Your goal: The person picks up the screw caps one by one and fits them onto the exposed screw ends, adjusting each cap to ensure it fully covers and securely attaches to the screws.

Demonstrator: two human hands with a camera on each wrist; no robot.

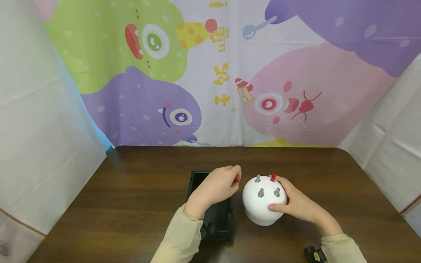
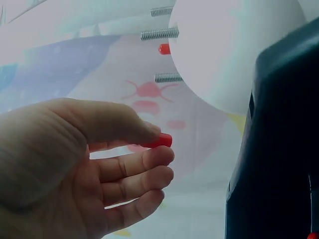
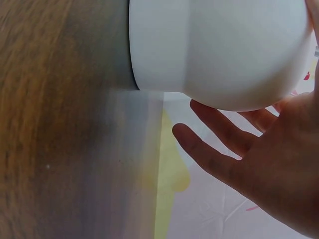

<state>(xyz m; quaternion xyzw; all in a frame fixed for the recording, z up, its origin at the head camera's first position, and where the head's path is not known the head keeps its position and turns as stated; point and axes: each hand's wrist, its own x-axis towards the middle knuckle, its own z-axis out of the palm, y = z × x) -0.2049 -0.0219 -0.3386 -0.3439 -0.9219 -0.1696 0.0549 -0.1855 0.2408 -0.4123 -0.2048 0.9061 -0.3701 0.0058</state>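
Observation:
My left hand (image 1: 215, 186) pinches a small red cap (image 2: 163, 141) between thumb and index finger, above the black tray. The other three fingers curve loosely below it. A white ball-shaped body (image 1: 261, 210) stands on a narrower base to the right. Several bolts point up from its top: three are bare grey threaded bolts (image 1: 261, 193), and another wears a red cap (image 1: 273, 177) at the far right. My right hand (image 1: 300, 204) holds the ball's right side, thumb across the front and fingers round the back. Two fingers (image 3: 209, 157) reach below the ball's curve in the right wrist view.
The black tray (image 1: 217, 213) lies left of the ball, partly covered by my left forearm. A red piece (image 2: 313, 235) shows at its edge in the left wrist view. Brown wooden table (image 1: 138, 204) surrounds them; a printed curtain (image 1: 223, 120) hangs behind.

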